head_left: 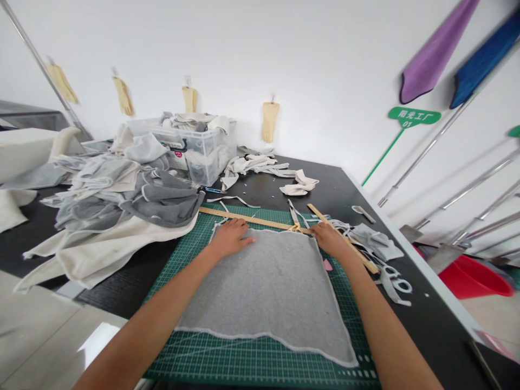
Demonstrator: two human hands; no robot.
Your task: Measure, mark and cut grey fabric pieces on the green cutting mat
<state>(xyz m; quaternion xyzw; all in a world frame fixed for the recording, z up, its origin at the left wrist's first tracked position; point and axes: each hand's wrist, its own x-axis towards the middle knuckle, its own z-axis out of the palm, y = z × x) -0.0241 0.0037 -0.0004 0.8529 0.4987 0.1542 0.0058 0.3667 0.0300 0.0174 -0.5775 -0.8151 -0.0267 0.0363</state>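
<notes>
A grey cloth (268, 287) with pale stitched edges lies spread on a green cutting mat (227, 360), its near edge wavy. My left hand (231, 238) rests on the cloth's far left corner, fingers flat and thumb held apart. At the far right corner my right hand (329, 238) is closed, fingertips bent onto the cloth's edge by the end of a wooden ruler (252, 219). That ruler runs along just beyond the far edge. Scissors with yellow handles (294, 216) lie across it. A second wooden ruler (368, 261) slants partly beneath my right forearm.
A large heap of grey and cream cloths (105, 184) sits left, before a clear plastic bin (203, 162) of fabric. Cloth scraps (260, 165) lie at the back. White-handled scissors (400, 284) and trimmings are on the right. A red bucket (475, 279) stands beyond the table.
</notes>
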